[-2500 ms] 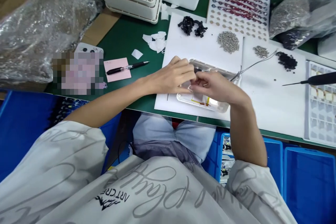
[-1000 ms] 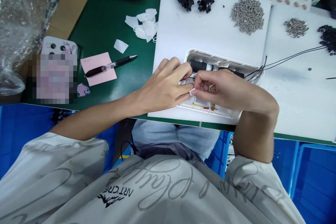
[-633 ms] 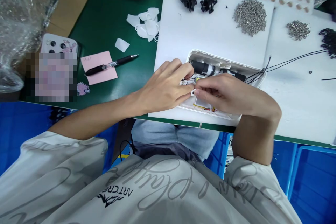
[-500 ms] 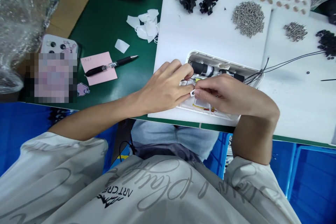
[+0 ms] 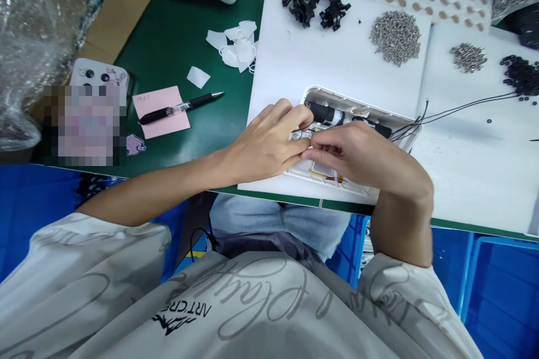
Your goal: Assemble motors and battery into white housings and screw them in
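Observation:
A white plastic housing [image 5: 365, 102] lies open on the white board, with black cylindrical parts [image 5: 324, 113], black wires [image 5: 406, 128] and thin orange-yellow wires [image 5: 328, 177] inside. Over its left end, my left hand [image 5: 273, 137] has its index finger curled and its fingertips down in the housing. My right hand [image 5: 357, 151] reaches in from the right, thumb and index finger pinched together against the left fingertips. Whatever sits between the fingertips of either hand is hidden.
Black clips [image 5: 309, 3], a heap of screws [image 5: 396, 37], a smaller metal pile [image 5: 469, 58] and black rings [image 5: 522, 76] lie on the boards. Leftward are paper scraps [image 5: 239, 47], a pen [image 5: 181, 107] on pink notes [image 5: 182, 122], a phone [image 5: 99, 76] and bubble wrap [image 5: 37, 39].
The small white piece seen at my right fingertips is now out of sight. My right hand has shifted slightly left, its fingers closer to the left hand. The view has tilted a little.

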`<act>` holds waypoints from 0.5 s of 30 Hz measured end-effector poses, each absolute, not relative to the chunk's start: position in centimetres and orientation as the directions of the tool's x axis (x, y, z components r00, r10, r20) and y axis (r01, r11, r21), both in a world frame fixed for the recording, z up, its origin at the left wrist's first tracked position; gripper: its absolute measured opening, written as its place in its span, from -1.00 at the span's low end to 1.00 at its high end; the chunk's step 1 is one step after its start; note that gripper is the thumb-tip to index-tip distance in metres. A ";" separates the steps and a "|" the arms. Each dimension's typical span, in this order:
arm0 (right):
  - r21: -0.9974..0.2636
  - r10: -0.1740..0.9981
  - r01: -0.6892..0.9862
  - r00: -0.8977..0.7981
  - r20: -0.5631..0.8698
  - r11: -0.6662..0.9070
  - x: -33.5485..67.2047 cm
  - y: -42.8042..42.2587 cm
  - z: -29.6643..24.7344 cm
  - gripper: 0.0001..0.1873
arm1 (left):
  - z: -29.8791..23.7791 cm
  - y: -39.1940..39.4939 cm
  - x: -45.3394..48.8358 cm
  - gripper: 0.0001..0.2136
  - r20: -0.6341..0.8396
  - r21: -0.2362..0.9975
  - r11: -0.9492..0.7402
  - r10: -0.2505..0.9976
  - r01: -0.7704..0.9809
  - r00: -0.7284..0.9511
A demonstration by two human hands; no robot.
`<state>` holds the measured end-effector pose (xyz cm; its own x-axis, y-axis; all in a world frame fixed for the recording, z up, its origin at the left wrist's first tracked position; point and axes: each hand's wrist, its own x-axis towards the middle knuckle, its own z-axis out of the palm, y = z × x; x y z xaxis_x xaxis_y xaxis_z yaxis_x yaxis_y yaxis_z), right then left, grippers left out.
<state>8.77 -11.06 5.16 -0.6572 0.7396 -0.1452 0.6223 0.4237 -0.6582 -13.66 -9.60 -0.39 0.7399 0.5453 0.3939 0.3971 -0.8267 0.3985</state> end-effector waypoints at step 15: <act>-0.648 0.736 0.658 -0.642 -0.215 0.384 8.5 -11.1 5.4 -0.56 | -0.9 -9.4 -13.7 -0.78 0.436 0.354 -0.857 0.505 0.374 0.745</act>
<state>8.54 -11.10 5.39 -0.6418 0.7360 -0.2154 0.6578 0.3840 -0.6480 -13.71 -9.44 -0.87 0.7451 0.5048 0.4358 0.3736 -0.8573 0.3542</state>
